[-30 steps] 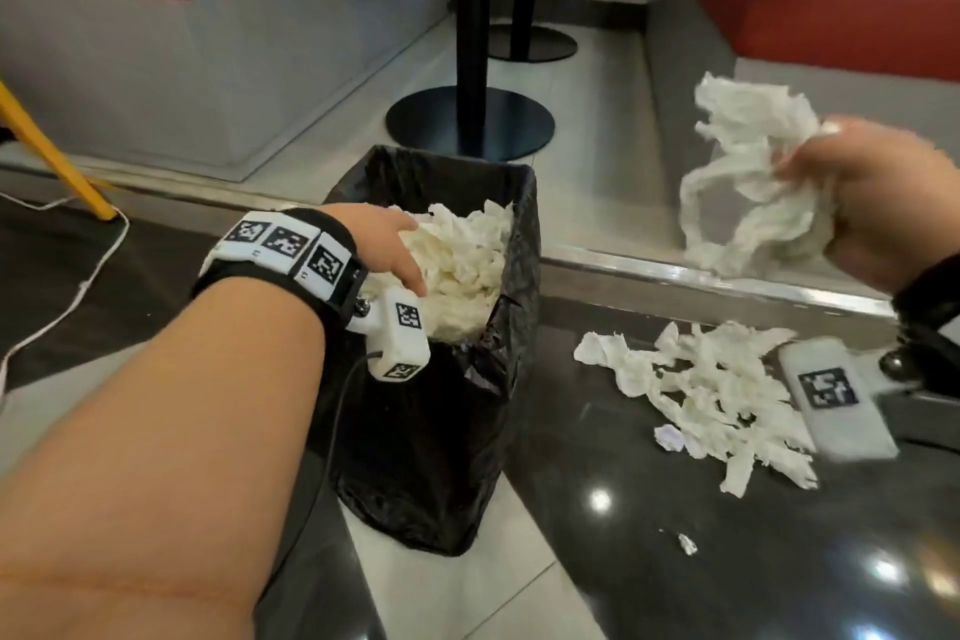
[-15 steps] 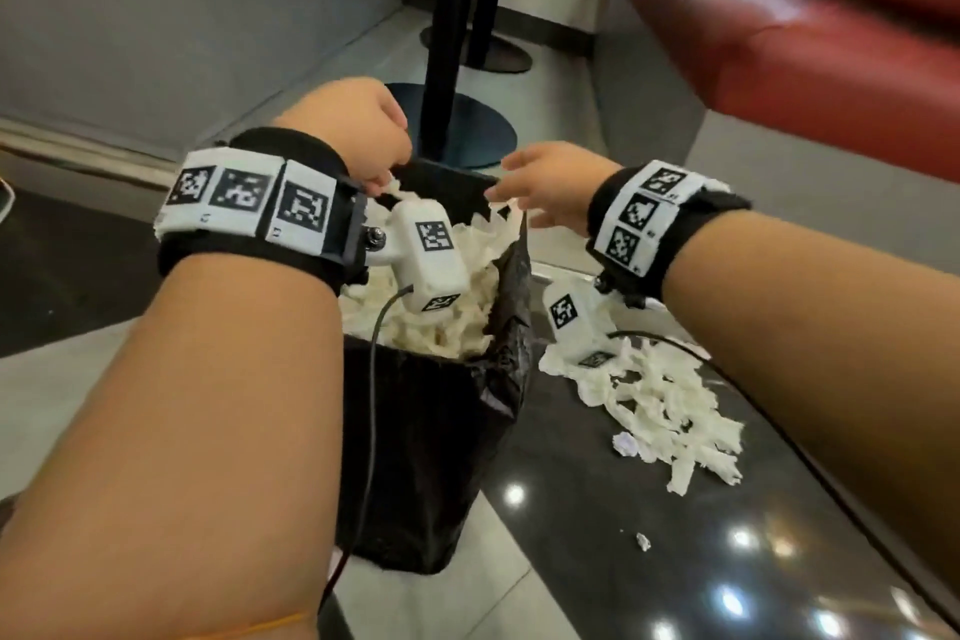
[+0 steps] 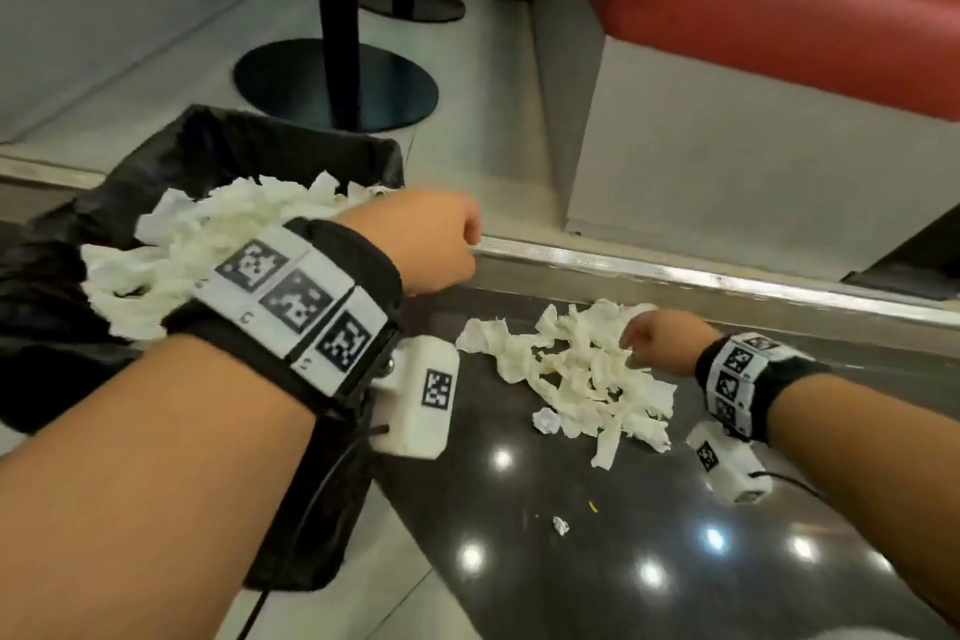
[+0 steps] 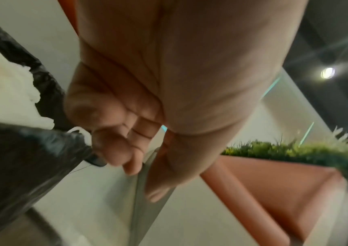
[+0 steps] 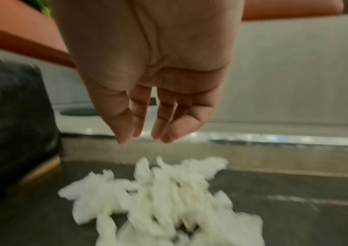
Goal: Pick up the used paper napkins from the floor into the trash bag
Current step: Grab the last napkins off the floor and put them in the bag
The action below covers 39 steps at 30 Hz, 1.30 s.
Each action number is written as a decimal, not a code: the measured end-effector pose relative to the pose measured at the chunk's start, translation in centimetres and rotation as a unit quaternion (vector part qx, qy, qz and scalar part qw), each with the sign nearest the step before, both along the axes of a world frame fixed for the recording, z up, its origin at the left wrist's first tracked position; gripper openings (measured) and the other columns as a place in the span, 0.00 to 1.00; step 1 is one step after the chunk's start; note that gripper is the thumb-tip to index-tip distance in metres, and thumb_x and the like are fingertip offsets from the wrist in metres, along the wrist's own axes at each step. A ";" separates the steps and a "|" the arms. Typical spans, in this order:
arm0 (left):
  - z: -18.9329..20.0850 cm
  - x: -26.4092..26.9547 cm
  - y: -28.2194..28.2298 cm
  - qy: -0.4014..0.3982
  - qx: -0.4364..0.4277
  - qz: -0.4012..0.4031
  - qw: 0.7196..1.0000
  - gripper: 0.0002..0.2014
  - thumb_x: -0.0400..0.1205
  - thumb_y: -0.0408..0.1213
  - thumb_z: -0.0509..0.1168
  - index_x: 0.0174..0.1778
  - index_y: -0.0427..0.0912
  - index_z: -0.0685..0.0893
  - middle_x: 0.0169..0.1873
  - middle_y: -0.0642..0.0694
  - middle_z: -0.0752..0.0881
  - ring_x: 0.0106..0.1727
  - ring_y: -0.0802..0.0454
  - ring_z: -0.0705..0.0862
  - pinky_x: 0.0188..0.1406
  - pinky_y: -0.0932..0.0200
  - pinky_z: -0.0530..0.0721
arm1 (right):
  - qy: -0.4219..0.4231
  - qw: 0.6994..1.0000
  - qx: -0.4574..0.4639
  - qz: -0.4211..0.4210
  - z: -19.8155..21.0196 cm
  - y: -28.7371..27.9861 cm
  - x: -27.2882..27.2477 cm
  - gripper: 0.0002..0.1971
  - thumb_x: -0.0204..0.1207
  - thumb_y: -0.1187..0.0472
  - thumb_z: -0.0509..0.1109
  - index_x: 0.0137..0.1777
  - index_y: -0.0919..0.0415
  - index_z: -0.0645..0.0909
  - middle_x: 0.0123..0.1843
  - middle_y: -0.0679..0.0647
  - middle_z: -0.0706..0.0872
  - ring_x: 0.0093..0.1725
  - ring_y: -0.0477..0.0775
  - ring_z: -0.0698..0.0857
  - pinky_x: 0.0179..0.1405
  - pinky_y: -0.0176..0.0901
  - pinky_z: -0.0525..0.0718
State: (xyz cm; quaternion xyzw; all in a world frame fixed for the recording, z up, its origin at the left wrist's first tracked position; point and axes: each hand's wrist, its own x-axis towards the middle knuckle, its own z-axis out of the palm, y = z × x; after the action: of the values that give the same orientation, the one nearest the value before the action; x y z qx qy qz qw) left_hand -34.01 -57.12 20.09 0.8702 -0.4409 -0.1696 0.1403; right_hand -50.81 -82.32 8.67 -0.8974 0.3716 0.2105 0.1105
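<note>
hovering right hand (image 5: 147, 79), napkins (image 5: 160, 199) just below

Torn white napkins (image 3: 576, 374) lie heaped on dark floor beside the napkin-stuffed black trash bag (image 3: 62, 359).

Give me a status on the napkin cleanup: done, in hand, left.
Done: the trash bag is already heaped with napkins. In hand: the left hand grips the bag's rim, while the right hand, open and empty, reaches down over the napkin pile on the dark floor. Left: that whole pile, plus a small scrap lying apart, nearer the camera.
</note>
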 end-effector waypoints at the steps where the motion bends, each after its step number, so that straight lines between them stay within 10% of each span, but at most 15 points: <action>1: -1.1 -0.5 -0.7 0.002 0.013 0.002 1.000 0.12 0.79 0.36 0.62 0.58 0.50 0.79 0.32 0.57 0.74 0.33 0.57 0.75 0.34 0.59 0.73 | 0.026 1.000 0.008 -0.001 -2.6 -1.0 -0.7 0.19 0.70 0.54 0.75 0.61 0.48 0.80 0.65 0.55 0.82 0.57 0.54 0.81 0.56 0.44 0.80; 8: -9.6 -5.3 -3.5 0.048 0.094 0.034 0.994 0.09 0.79 0.42 0.63 0.54 0.53 0.79 0.46 0.52 0.78 0.48 0.53 0.80 0.51 0.57 0.80 | 0.061 0.992 0.107 -0.012 -13.3 -2.3 -1.8 0.40 0.66 0.36 0.72 0.78 0.36 0.60 0.84 0.58 0.43 0.76 0.68 0.69 0.74 0.58 0.73; 15: -15.7 -7.8 -2.8 0.091 0.273 0.027 0.957 0.05 0.75 0.34 0.64 0.38 0.48 0.75 0.45 0.48 0.76 0.42 0.50 0.76 0.44 0.58 0.78 | -0.043 0.993 0.091 0.056 -15.3 -2.9 -2.1 0.16 0.75 0.62 0.65 0.63 0.58 0.76 0.66 0.62 0.74 0.60 0.65 0.81 0.59 0.48 0.80; 18: -17.6 -9.4 -0.2 0.125 0.420 -0.051 0.898 0.10 0.77 0.29 0.62 0.53 0.37 0.81 0.44 0.42 0.79 0.34 0.49 0.78 0.29 0.63 0.75 | -0.151 0.982 0.112 0.009 -14.7 -4.3 -2.3 0.16 0.73 0.69 0.62 0.60 0.58 0.73 0.55 0.64 0.81 0.48 0.64 0.82 0.47 0.49 0.80; 22: -21.0 -11.1 4.9 0.149 0.501 -0.087 0.848 0.16 0.76 0.31 0.69 0.60 0.34 0.79 0.60 0.37 0.84 0.59 0.39 0.84 0.52 0.50 0.83 | -0.197 0.973 0.119 -0.017 -14.1 -4.8 -2.9 0.20 0.75 0.68 0.60 0.65 0.51 0.71 0.59 0.66 0.79 0.37 0.60 0.77 0.39 0.46 0.73; 29: -25.1 -14.4 12.5 0.236 0.436 0.054 0.867 0.36 0.64 0.42 0.81 0.65 0.45 0.72 0.63 0.41 0.75 0.62 0.38 0.80 0.60 0.50 0.81 | -0.184 0.976 0.116 -0.012 -14.5 -3.6 -3.0 0.21 0.75 0.68 0.62 0.68 0.52 0.71 0.60 0.68 0.79 0.34 0.61 0.79 0.36 0.45 0.74; 34: -27.8 -16.0 14.0 0.211 0.321 0.106 0.917 0.06 0.74 0.30 0.64 0.42 0.46 0.76 0.49 0.43 0.75 0.47 0.45 0.77 0.45 0.62 0.72 | -0.165 0.978 0.123 0.004 -14.6 -2.4 -2.2 0.21 0.77 0.67 0.62 0.67 0.49 0.74 0.69 0.66 0.75 0.45 0.65 0.84 0.47 0.52 0.84; 39: -26.6 -13.6 10.3 0.181 0.158 0.226 0.944 0.12 0.78 0.27 0.58 0.34 0.49 0.70 0.28 0.52 0.72 0.36 0.50 0.76 0.32 0.66 0.69 | -0.207 0.971 0.116 0.000 -13.3 -2.1 -1.2 0.16 0.78 0.68 0.59 0.64 0.64 0.78 0.67 0.68 0.78 0.57 0.68 0.81 0.53 0.47 0.76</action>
State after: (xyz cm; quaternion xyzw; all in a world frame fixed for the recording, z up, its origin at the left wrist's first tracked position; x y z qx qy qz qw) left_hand -47.63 -46.84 -6.47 0.9126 -0.1675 -0.3555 0.1127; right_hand -52.00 -84.44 -4.63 -0.9026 0.3132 0.0624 0.2886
